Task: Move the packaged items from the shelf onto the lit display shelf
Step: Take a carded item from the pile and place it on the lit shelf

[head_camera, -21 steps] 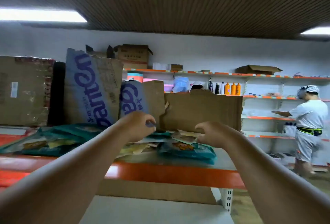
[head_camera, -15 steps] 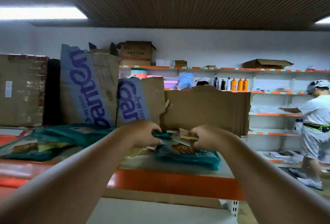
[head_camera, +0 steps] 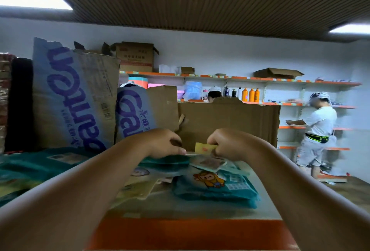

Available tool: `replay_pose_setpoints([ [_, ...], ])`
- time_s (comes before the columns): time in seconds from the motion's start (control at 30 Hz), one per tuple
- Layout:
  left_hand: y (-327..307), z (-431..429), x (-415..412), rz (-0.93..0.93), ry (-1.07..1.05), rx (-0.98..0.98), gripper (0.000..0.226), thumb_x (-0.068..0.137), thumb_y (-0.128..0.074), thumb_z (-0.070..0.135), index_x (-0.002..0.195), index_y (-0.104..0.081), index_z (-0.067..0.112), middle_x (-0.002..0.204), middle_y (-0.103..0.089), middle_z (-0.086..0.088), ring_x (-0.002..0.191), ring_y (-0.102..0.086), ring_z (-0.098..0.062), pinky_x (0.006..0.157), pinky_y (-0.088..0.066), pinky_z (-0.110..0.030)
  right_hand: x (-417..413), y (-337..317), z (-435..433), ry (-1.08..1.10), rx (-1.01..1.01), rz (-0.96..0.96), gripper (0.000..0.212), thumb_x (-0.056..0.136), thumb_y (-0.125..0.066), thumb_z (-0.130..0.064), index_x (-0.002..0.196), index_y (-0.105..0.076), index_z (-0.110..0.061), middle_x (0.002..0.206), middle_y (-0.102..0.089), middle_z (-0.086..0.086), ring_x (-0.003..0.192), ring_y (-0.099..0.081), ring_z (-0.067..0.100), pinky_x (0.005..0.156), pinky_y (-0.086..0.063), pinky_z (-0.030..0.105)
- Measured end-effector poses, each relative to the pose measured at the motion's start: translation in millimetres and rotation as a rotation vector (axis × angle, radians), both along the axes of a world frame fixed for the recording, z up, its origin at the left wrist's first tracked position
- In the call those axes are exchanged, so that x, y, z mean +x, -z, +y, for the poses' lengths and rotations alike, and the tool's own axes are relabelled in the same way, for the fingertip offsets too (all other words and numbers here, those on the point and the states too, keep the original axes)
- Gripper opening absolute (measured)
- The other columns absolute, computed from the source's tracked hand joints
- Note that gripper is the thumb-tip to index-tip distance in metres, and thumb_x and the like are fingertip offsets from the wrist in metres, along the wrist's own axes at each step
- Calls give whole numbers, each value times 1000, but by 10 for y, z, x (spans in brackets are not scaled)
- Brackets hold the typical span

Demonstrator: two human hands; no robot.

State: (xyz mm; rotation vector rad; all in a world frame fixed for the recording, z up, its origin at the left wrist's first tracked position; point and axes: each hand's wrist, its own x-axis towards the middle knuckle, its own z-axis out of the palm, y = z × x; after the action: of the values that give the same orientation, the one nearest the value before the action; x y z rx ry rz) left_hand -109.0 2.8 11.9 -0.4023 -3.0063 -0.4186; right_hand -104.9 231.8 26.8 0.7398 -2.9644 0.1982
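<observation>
Entry: two hands at the packet pile on the shelf, pick-up under way, as I judge it.

My right hand (head_camera: 226, 142), just behind the monkey packet (head_camera: 216, 187), pinches a small yellow packet (head_camera: 204, 147) upright between thumb and fingers. My left hand (head_camera: 164, 142), behind and left of the monkey packet, curls its fingers onto an upper teal packet (head_camera: 167, 161); I cannot tell whether it grips. The monkey packet lies flat, long axis across the shelf (head_camera: 190, 232), below and nearer me than both hands, with the right hand closer. A cardboard sheet (head_camera: 228, 122) stands behind it.
</observation>
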Motion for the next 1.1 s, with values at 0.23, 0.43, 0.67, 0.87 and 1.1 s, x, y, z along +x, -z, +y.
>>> replay_pose_setpoints([
  [0.23, 68, -134, -276, 141, 146, 260, 43, 79, -83, 45, 119, -67, 40, 114, -72, 18, 101, -66, -2, 94, -55, -40, 6, -314, -154, -104, -621, 235, 20, 96, -62, -13, 81, -70, -24, 83, -73, -7, 72, -69, 3, 61, -53, 20],
  [0.43, 210, -309, -328, 353, 92, 573, 41, 75, -88, 37, 107, -63, 45, 97, -70, 30, 91, -67, 7, 70, -58, -21, -278, -200, -212, -12, -1079, 229, 27, 96, -60, -3, 83, -67, -25, 83, -72, -3, 68, -71, 7, 55, -53, 22],
  [0.67, 191, -331, -208, 529, -2, 371, 83, 80, -81, 46, 145, -29, 54, 131, -54, 19, 121, -49, -11, 99, -49, -33, -467, 28, -302, 157, -1475, 44, 19, 100, -51, -3, 99, -68, -14, 84, -71, 6, 65, -68, 15, 42, -51, 23],
  [0.87, 184, -248, -137, 594, 58, -3, 118, 61, -70, 84, 155, -8, 51, 166, 7, 16, 153, 12, -21, 121, -4, -55, -631, 156, -250, 293, -1540, -21, 15, 102, -52, -10, 108, -64, -17, 98, -72, 8, 83, -71, 22, 52, -54, 31],
  [1.1, 178, -235, -56, 733, 213, 172, 53, 87, -75, 36, 137, -58, 42, 154, -42, 14, 145, -27, -4, 122, -25, -42, -682, 247, -71, 412, -1557, -137, 10, 99, -57, -9, 103, -62, -16, 94, -71, 14, 80, -71, 29, 61, -61, 42],
])
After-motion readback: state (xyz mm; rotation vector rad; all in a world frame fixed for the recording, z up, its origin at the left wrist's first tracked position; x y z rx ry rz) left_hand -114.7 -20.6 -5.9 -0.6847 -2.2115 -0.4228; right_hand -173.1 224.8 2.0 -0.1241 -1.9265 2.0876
